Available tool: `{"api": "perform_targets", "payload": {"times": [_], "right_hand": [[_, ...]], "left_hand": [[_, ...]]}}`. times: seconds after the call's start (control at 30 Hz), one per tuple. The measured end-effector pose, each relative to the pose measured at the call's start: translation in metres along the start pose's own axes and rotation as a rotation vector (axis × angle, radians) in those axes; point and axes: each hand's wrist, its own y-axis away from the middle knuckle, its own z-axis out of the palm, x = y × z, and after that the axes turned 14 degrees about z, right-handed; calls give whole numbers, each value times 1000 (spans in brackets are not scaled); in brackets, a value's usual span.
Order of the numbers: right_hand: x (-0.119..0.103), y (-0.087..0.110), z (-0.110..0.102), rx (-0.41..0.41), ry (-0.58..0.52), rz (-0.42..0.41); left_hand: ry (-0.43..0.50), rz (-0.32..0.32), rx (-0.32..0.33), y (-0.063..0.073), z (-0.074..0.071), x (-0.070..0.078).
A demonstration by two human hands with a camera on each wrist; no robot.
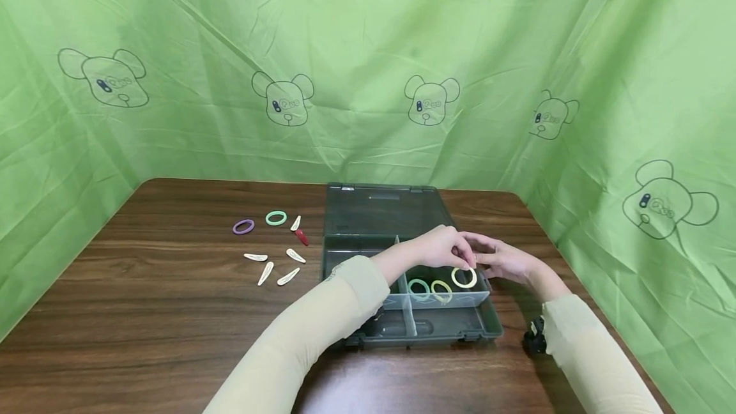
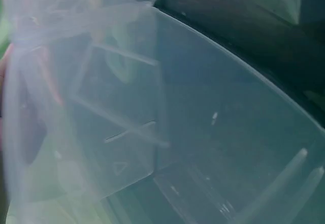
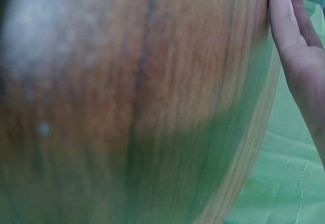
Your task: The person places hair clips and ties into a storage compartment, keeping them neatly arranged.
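Note:
My left hand (image 1: 439,248) reaches over the open, dark translucent storage box (image 1: 425,340) and pinches a cream hair tie (image 1: 474,278) between thumb and fingertips. The tie hangs over the right middle compartment. In that same compartment, a green hair tie (image 1: 411,287) and a yellow hair tie (image 1: 441,299) show through the clear divider (image 1: 471,299). At the box's right side my right hand (image 1: 512,262) rests with fairly straight fingers, close to the left fingertips. The left wrist view is filled by hazy clear plastic; the right wrist view shows part of the right hand at the edge.
Left of the box lie a purple hair tie (image 1: 243,227), a mint hair tie (image 1: 276,218), several white snap clips (image 1: 266,273) and a red snap clip (image 1: 301,237). The box's lid (image 1: 385,209) lies back toward the green curtain (image 1: 356,50) on the wooden table (image 1: 144,312).

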Motion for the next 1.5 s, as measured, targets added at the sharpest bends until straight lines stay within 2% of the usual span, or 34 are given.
{"api": "perform_targets", "payload": {"times": [0.27,0.5,0.63,0.77,1.0,1.23,1.5], "right_hand": [[0,0,1,-19,3,-8],[-1,-1,2,-21,-16,3],[-1,-2,2,-22,-15,-3],[-2,-1,4,-23,-24,-9],[-4,0,6,-19,-39,-11],[-1,-2,4,-15,-34,-9],[0,-2,2,-11,-34,-3]], "left_hand": [[-70,68,-82,-2,16,-6],[-144,102,-69,-2,26,-11],[-147,103,-59,-3,29,-13],[-142,96,-81,-3,32,-14],[-151,80,-105,-1,33,-14],[-93,60,-96,0,31,-13],[-45,90,-104,2,22,-10]]}}
